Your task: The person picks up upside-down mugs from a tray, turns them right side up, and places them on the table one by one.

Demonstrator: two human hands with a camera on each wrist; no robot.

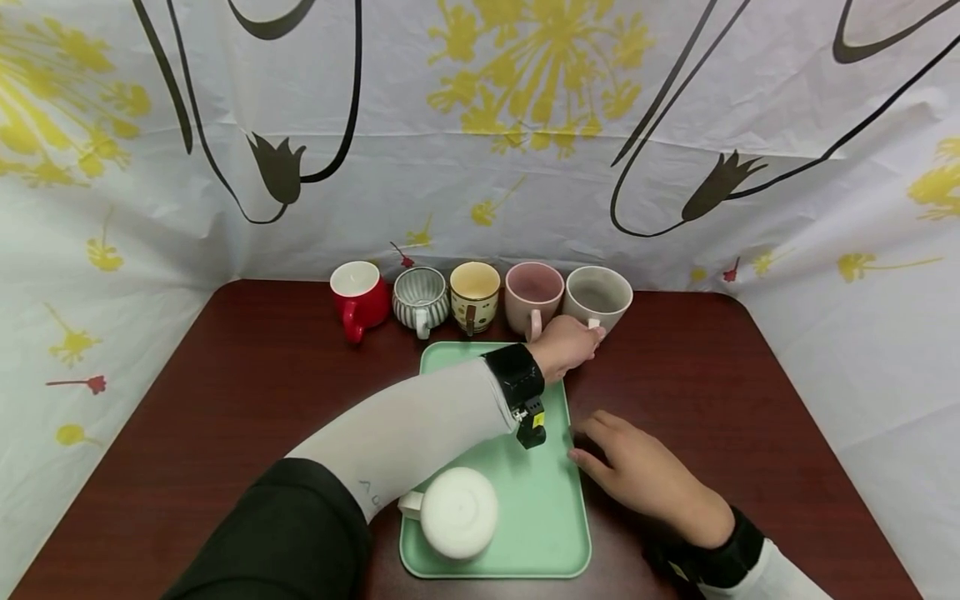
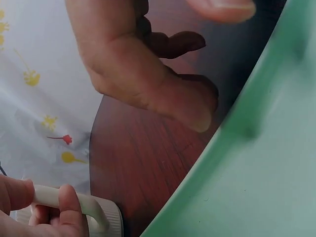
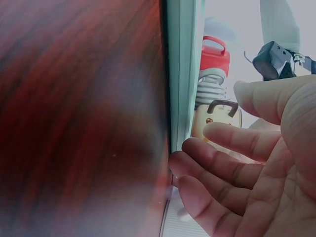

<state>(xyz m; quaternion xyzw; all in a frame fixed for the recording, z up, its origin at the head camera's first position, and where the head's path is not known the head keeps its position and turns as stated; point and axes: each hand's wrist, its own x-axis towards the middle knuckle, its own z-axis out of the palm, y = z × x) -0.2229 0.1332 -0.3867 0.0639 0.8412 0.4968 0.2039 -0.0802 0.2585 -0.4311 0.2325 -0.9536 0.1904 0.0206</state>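
Note:
At the right end of a row of mugs, my left hand (image 1: 566, 346) pinches the handle of a white mug (image 1: 600, 296). In the left wrist view, the thumb and fingers (image 2: 69, 207) curl about that handle (image 2: 49, 196), with part of the ribbed mug wall behind. My right hand (image 1: 648, 475) hovers by the right edge of a green tray (image 1: 525, 533), fingers loosely bent and holding nothing. Whether its fingertips touch the tray rim, I cannot tell. Upside down on the tray's near left lies another white mug (image 1: 459, 512), its handle pointing left.
Left of the gripped mug stand a pink mug (image 1: 534, 296), a yellow spotted mug (image 1: 475, 296), a grey striped mug (image 1: 421, 298) and a red mug (image 1: 360, 296). They line the back of the dark wooden table (image 1: 225, 417), against a patterned cloth (image 1: 375, 192).

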